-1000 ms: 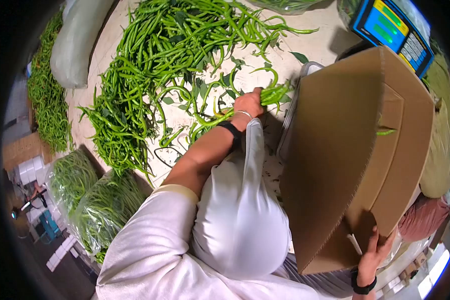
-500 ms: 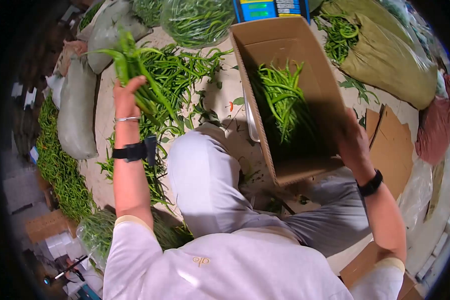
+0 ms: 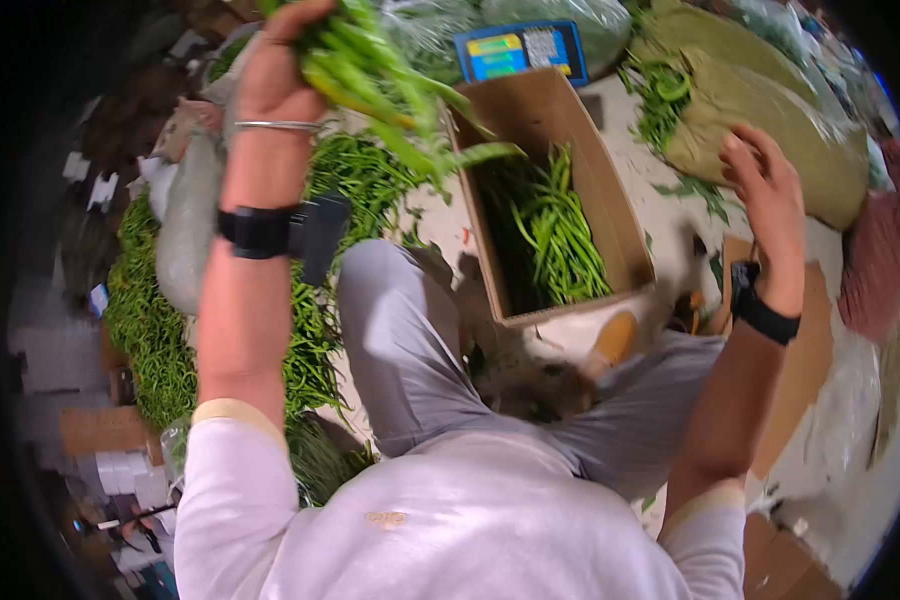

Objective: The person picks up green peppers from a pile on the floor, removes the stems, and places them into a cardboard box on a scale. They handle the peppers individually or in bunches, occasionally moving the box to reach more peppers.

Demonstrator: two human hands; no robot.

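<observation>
My left hand [image 3: 278,75] is raised at the upper left, closed around a bunch of long green chili peppers [image 3: 375,85]. The bunch is blurred, and its tips reach over the left edge of the cardboard box [image 3: 625,225]. Inside that box lies a pile of green peppers [image 3: 565,235]. My right hand [image 3: 767,190] is in the air to the right of the box, apart from it, with nothing in it and its fingers partly spread. Beneath my left arm, more loose peppers [image 3: 355,180] cover the floor.
Behind the box stands a blue display panel [image 3: 520,50]. A tan sack [image 3: 770,140] lies at the upper right, with a reddish sack [image 3: 875,260] beyond. Flattened cardboard [image 3: 805,350] is by my right arm. At the left are a pale sack [image 3: 185,240] and a long pepper heap [image 3: 150,320].
My left hand has lifted the peppers up and toward the box. My right hand has let go of the box, which now sits lower and farther from me.
</observation>
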